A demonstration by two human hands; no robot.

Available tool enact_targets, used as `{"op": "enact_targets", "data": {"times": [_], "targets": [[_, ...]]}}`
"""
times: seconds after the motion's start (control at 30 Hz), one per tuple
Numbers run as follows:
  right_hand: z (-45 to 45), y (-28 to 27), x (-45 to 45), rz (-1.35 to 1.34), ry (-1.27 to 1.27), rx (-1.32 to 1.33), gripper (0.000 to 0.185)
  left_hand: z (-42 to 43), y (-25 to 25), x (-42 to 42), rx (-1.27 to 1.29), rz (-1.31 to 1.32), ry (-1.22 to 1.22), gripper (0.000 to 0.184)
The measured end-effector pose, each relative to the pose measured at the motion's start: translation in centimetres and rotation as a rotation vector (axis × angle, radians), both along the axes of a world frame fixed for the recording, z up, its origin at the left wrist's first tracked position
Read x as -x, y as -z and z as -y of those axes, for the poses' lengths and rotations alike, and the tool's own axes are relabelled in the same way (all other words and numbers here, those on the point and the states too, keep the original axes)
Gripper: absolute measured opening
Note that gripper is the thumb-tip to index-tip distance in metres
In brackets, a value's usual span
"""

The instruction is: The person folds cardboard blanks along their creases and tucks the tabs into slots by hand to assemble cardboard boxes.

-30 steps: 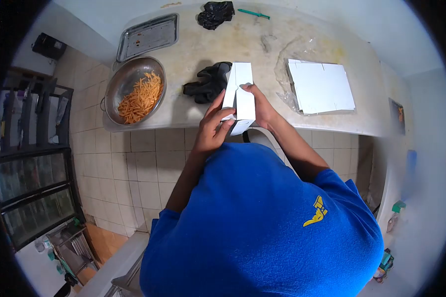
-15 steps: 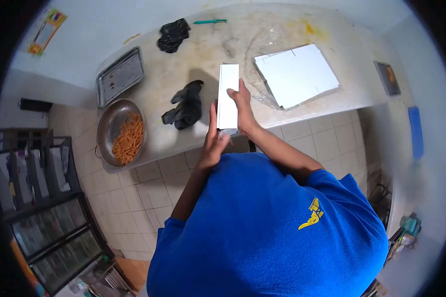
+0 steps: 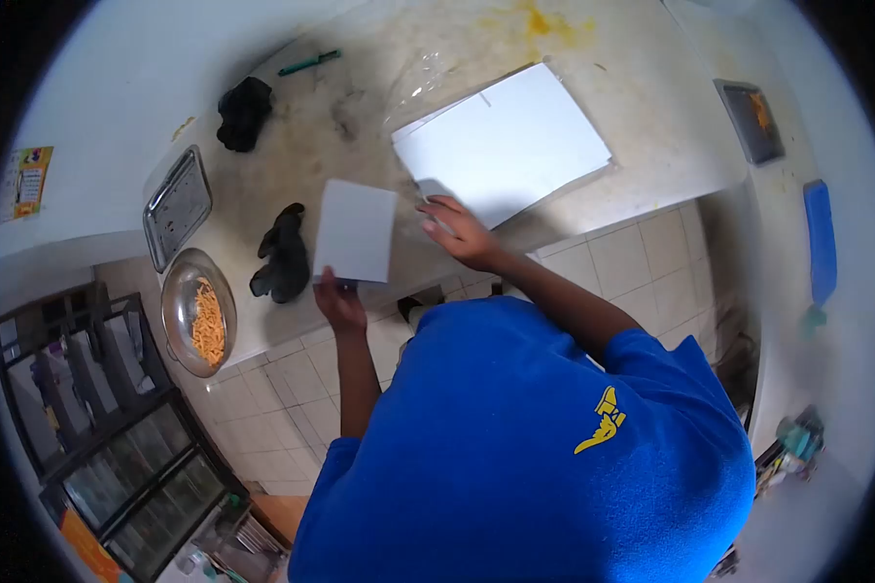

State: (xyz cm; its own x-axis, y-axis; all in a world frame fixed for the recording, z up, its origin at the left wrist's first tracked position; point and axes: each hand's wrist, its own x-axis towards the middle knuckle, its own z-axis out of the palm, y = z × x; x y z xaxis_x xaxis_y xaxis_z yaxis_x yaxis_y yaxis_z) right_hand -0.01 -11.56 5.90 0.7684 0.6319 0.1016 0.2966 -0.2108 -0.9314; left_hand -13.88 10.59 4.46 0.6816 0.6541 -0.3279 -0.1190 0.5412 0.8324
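My left hand [image 3: 341, 301] grips the near edge of a small white cardboard box [image 3: 356, 231], its broad face turned up. The thumb lies against the box's near left corner; the other fingers are hidden underneath. To the right, my right hand [image 3: 467, 236] is off the box, fingers stretched out and apart. Its fingertips are at the near left edge of a stack of flat white cardboard sheets [image 3: 515, 136]; whether they touch it I cannot tell. Left of the box lies a pair of black gloves [image 3: 284, 257].
A metal bowl of orange fried sticks [image 3: 170, 321] stands at the counter's left end, beside a metal tray [image 3: 204, 199]. A crumpled black bag [image 3: 244, 114] and a green pen [image 3: 309, 62] lie farther back. Another tray [image 3: 763, 141] is at the right.
My right hand has let go of the box and moved to the sheets. The box, in my left hand, has moved left and turned its broad face up. The view has shifted right.
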Motion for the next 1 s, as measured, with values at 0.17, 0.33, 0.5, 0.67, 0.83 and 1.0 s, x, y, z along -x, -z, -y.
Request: {"op": "enact_targets", "data": {"times": [0.17, 0.33, 0.5, 0.67, 0.83, 1.0], "targets": [[11.2, 1.2, -6.9, 0.604, 0.019, 0.551, 0.079, 0.0, 5.5, -1.9, 0.186, -0.047, -0.231, 0.058], [15.0, 5.0, -7.8, 0.668, -0.128, 0.779, 0.069, 3.0, 6.3, -2.9, -0.059, -0.552, -0.768, 0.066], [17.5, 6.5, -8.7, 0.672, -0.291, 0.577, 0.043, 8.8, 7.5, -5.5, -1.047, -0.496, -0.130, 0.044], [17.5, -0.8, -12.5, 0.381, -0.315, 0.279, 0.025, 10.6, 0.1, -7.3, -0.967, -0.256, -0.084, 0.033], [17.9, -11.2, -19.1, -0.221, 0.019, 0.028, 0.035, 10.4, -6.5, -10.9, -0.619, -0.184, 0.126, 0.056], [15.9, -7.0, -24.7, -0.258, 0.000, 0.123, 0.063, 10.5, -5.2, -17.3, -0.187, -0.108, 0.566, 0.054]]}}
